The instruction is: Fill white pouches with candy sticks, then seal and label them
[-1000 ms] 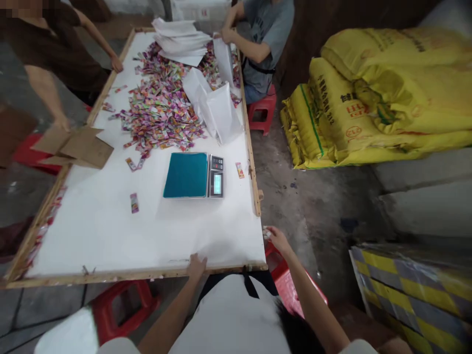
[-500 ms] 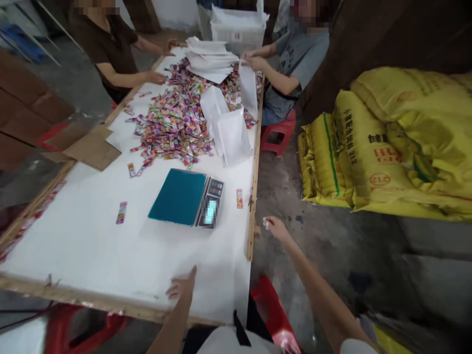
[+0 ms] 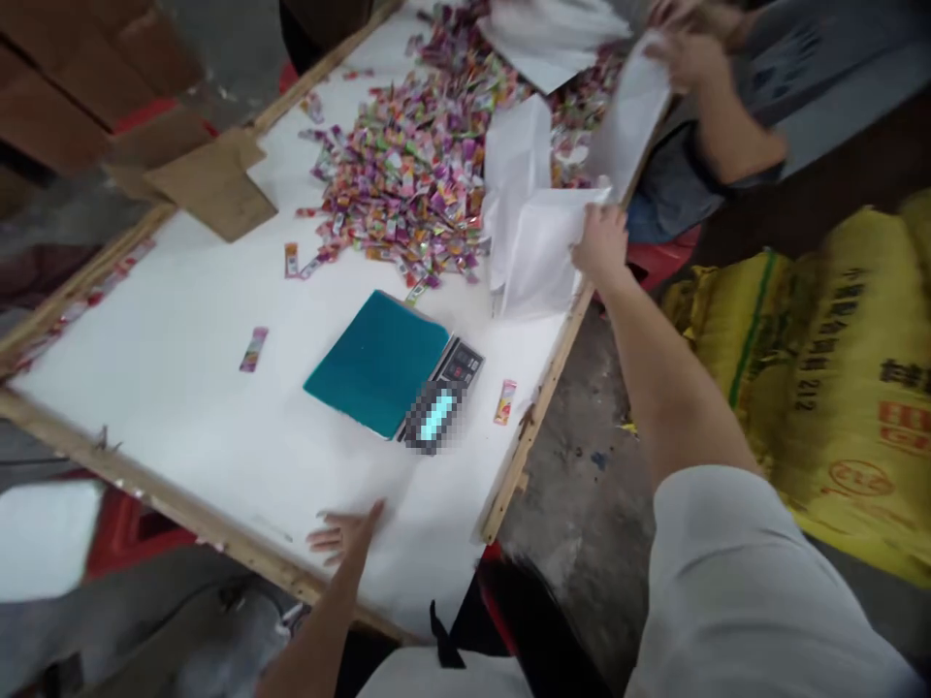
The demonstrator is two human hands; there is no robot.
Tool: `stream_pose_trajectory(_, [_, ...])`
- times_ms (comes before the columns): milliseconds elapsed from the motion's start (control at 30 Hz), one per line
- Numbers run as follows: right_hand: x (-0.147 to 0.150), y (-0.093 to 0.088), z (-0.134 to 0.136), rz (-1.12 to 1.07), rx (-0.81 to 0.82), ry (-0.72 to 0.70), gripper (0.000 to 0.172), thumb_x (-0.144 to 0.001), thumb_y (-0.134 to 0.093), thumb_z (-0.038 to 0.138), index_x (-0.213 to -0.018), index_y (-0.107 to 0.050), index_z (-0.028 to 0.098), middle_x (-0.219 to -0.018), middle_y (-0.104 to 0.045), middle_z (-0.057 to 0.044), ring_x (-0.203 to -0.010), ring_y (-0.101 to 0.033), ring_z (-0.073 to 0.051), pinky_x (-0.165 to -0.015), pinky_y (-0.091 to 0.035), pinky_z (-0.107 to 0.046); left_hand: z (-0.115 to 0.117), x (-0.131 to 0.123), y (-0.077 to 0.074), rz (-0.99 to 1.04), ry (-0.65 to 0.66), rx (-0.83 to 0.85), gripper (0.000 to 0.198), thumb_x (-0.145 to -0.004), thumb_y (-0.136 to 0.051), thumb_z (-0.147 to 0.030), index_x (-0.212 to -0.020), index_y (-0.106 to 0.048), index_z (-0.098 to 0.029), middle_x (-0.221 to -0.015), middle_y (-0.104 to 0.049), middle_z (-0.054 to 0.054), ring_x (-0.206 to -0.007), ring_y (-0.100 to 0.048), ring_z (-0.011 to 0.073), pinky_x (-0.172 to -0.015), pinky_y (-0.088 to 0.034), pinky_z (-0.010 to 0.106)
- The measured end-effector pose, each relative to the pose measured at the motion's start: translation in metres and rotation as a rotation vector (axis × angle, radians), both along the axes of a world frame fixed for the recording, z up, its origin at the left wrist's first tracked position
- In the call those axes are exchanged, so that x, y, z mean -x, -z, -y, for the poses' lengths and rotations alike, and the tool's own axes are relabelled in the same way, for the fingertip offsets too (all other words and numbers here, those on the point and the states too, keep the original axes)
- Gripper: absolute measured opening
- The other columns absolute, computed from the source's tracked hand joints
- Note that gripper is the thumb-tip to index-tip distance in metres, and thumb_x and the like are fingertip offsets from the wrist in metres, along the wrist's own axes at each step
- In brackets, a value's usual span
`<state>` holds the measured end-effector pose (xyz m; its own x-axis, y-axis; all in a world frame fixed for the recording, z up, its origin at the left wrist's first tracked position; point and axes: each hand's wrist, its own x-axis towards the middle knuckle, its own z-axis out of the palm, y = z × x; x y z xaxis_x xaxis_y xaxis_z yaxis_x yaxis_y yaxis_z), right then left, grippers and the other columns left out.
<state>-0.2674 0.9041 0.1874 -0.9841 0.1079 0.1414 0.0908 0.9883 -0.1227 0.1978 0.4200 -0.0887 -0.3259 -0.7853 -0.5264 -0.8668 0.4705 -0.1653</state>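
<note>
Yellow sacks (image 3: 844, 407) lie to the right of the white bench (image 3: 181, 417) in the head view, where small packets (image 3: 407, 174) sit heaped beyond a scale (image 3: 378, 364). The left hand (image 3: 347, 535) is over the near end, its grip spread wide. The right hand (image 3: 603, 242) is at the upper corner of a white bag (image 3: 542, 254) beside the packets; whether that grip is closed on it, I cannot tell

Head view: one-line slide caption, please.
Right hand at a white bag beside heaped packets; left hand spread near a teal-topped scale.
</note>
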Motion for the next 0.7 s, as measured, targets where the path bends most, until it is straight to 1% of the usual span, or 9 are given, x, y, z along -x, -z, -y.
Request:
stream_pose_trajectory(100, [0.038,-0.009,0.002,-0.056,-0.096,-0.054,0.082,-0.102,-0.044,0.049,-0.138,-0.034,-0.023,-0.152,-0.029,-0.045,-0.153,-0.024,-0.041,-0.109,-0.029,-0.058,-0.001,-0.002,-0.003,0.014,-0.103,0.013,0.124,-0.076,-0.069,-0.069,-0.162,-0.007,-0.004,-0.167,-0.002,0.041,-0.156,-0.007,0.0549,-0.116,-0.031,0.071])
stream_pose_trajectory(167, [0.053,-0.010,0.001,-0.040,-0.130,-0.087,0.089,-0.100,-0.042,0.057,-0.138,-0.035,-0.024,-0.152,-0.032,-0.045,-0.154,-0.023,-0.041,-0.110,-0.026,-0.061,-0.002,-0.002,-0.005,0.014,-0.103,0.008,0.124,-0.076,-0.071,-0.067,-0.161,-0.007,-0.002,-0.166,-0.002,0.043,-0.156,-0.007,0.0557,-0.115,-0.031,0.071])
stream_pose_trajectory(233, [0.064,-0.008,-0.002,0.020,-0.150,-0.112,0.094,-0.098,-0.038,0.062,-0.134,-0.038,-0.025,-0.145,-0.042,-0.046,-0.153,-0.028,-0.040,-0.108,-0.024,-0.065,-0.003,-0.001,-0.007,0.024,-0.101,0.004,0.126,-0.075,-0.073,-0.065,-0.160,-0.007,0.001,-0.165,-0.002,0.045,-0.155,-0.006,0.0574,-0.115,-0.031,0.070])
stream_pose_trajectory(333, [0.073,-0.003,-0.009,0.145,-0.176,-0.117,0.099,-0.095,-0.021,0.066,-0.117,-0.051,-0.025,-0.131,-0.056,-0.044,-0.147,-0.041,-0.037,-0.106,-0.020,-0.069,-0.003,-0.002,-0.006,0.041,-0.116,0.002,0.126,-0.076,-0.073,-0.065,-0.160,-0.007,0.001,-0.165,0.000,0.044,-0.156,-0.004,0.0557,-0.118,-0.028,0.069])
stream_pose_trajectory(433, [0.071,-0.002,-0.020,0.230,-0.188,-0.093,0.097,-0.094,-0.021,0.068,-0.106,-0.061,-0.019,-0.127,-0.063,-0.037,-0.140,-0.051,-0.036,-0.105,-0.017,-0.070,-0.003,-0.004,-0.004,0.023,-0.127,0.009,0.125,-0.075,-0.072,-0.067,-0.161,-0.008,-0.001,-0.166,-0.001,0.041,-0.156,-0.004,0.0540,-0.118,-0.028,0.069])
stream_pose_trajectory(533, [0.058,-0.010,-0.035,0.230,-0.186,-0.080,0.092,-0.095,-0.023,0.068,-0.103,-0.066,-0.013,-0.136,-0.061,-0.034,-0.139,-0.053,-0.034,-0.104,-0.022,-0.068,-0.005,-0.005,-0.002,-0.009,-0.120,0.029,0.129,-0.072,-0.073,-0.069,-0.161,-0.007,-0.002,-0.167,-0.002,0.041,-0.157,-0.006,0.0537,-0.117,-0.030,0.069])
stream_pose_trajectory(600, [0.046,-0.022,-0.047,0.194,-0.178,-0.078,0.091,-0.096,-0.022,0.068,-0.101,-0.068,-0.010,-0.144,-0.056,-0.033,-0.140,-0.051,-0.034,-0.103,-0.025,-0.066,-0.006,-0.003,-0.003,-0.015,-0.124,0.028,0.129,-0.072,-0.073,-0.069,-0.162,-0.008,-0.003,-0.167,-0.001,0.040,-0.157,-0.005,0.0534,-0.118,-0.029,0.070])
stream_pose_trajectory(633, [0.038,-0.031,-0.053,0.171,-0.170,-0.070,0.089,-0.096,-0.024,0.068,-0.101,-0.069,-0.009,-0.147,-0.054,-0.033,-0.141,-0.050,-0.034,-0.103,-0.027,-0.065,-0.007,-0.002,-0.004,-0.013,-0.130,0.023,0.129,-0.072,-0.073,-0.069,-0.162,-0.009,-0.003,-0.167,-0.001,0.040,-0.157,-0.004,0.0535,-0.118,-0.028,0.071])
stream_pose_trajectory(700, [0.023,-0.056,-0.061,0.127,-0.165,-0.045,0.087,-0.095,-0.030,0.070,-0.103,-0.070,-0.007,-0.147,-0.054,-0.033,-0.142,-0.050,-0.034,-0.102,-0.033,-0.061,-0.009,0.001,-0.007,-0.014,-0.135,0.006,0.129,-0.072,-0.074,-0.069,-0.161,-0.009,-0.002,-0.167,0.000,0.041,-0.156,-0.002,0.0545,-0.118,-0.026,0.072])
